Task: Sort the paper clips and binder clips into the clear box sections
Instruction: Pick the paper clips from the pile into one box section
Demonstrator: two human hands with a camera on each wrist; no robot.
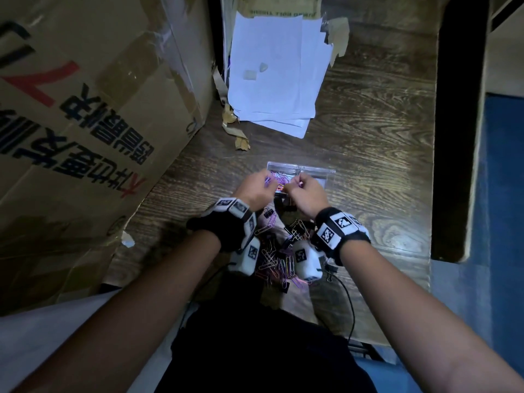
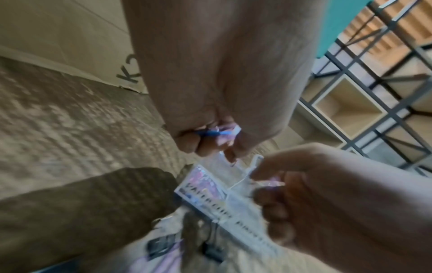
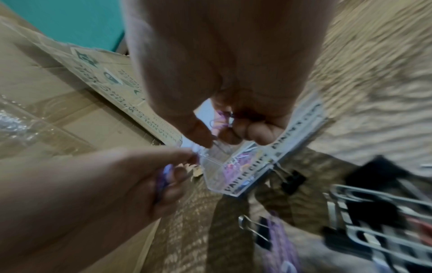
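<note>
Pinching thin wire paper clips (image 2: 218, 133), prob.; both hands over clear box (image 1: 317, 172).

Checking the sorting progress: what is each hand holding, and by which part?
Left hand pinches paper clips in its fingertips; right hand pinches purple clips likewise. Exact grip points are blurred.

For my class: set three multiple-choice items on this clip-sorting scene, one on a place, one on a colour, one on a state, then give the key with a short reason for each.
1. Where is the loose pile of clips?
A. between the wrists
B. on the white papers
C. on the cardboard box

2. What colour are the binder clips?
A. red
B. black
C. white

3. What is the left hand doing?
A. lying flat
B. pinching paper clips
C. lifting the clear box

Key: 1 A, the head view shows the pile there. 2 B, their bodies are black. 3 B, the left wrist view shows fingers curled round paper clips.
</note>
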